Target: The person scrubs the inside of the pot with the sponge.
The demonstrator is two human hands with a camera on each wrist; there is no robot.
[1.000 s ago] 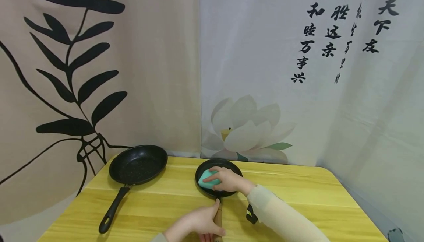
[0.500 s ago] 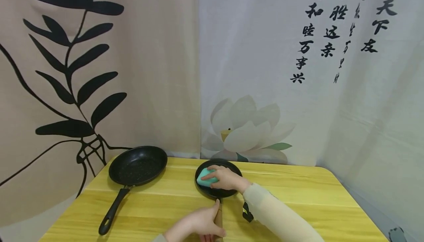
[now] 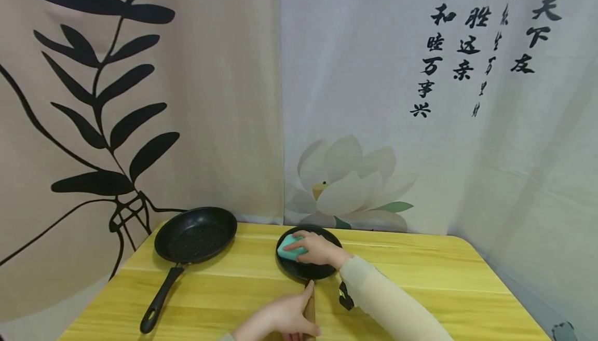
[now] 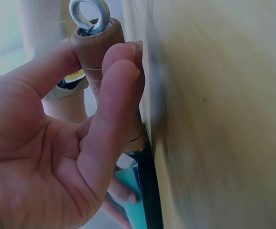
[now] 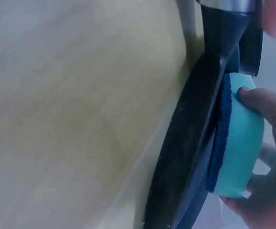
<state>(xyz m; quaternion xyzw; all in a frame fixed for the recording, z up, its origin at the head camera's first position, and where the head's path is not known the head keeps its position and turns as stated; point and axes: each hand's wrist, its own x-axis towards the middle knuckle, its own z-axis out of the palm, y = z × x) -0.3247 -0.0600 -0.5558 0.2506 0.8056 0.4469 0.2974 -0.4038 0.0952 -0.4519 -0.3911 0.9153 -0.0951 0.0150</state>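
Note:
A small black frying pan (image 3: 322,273) sits toward the back middle of the wooden table. My left hand (image 3: 289,312) grips its brown wooden handle (image 4: 99,50), which ends in a metal ring (image 4: 92,19); fingers and thumb wrap the handle in the left wrist view. My right hand (image 3: 320,250) holds a teal sponge (image 3: 290,247) inside the pan, at the left part of its base. In the right wrist view the sponge's dark scouring layer (image 5: 221,138) faces the pan, and the thumb (image 5: 261,100) lies on the teal side.
A larger black frying pan (image 3: 196,234) with a black handle (image 3: 161,299) stands at the table's left. The yellow wood table (image 3: 420,273) ends at a curtain (image 3: 364,97) printed with leaves, a lotus and characters. A black strap (image 3: 345,297) hangs by the right sleeve.
My right hand has slid the sponge slightly left and toward the back within the small pan. My left hand keeps its grip on the handle with hardly any movement.

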